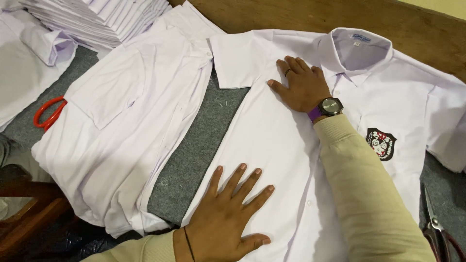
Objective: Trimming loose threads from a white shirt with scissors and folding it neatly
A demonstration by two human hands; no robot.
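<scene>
Shirt (272, 145), white and short-sleeved with a dark badge (381, 143) on its chest, lies face up across the middle and right of the frame on a grey mat (201, 145). The left hand (225, 221), at the lower centre, is spread flat on the lower front, fingers fanned and gripping nothing. The right hand (303, 87), above it in the upper centre, presses open-palmed just below the collar (359, 48), also gripping nothing.

Smoothing goes best with both palms kept flat and pressure even, so the cloth does not bunch at the button line. A second pile of white shirts (121, 126) lies to the left, just beside. What seem to be scissors (439, 233) sit at the lower right edge, partly cut off; orange handles (48, 114) show at the left.
</scene>
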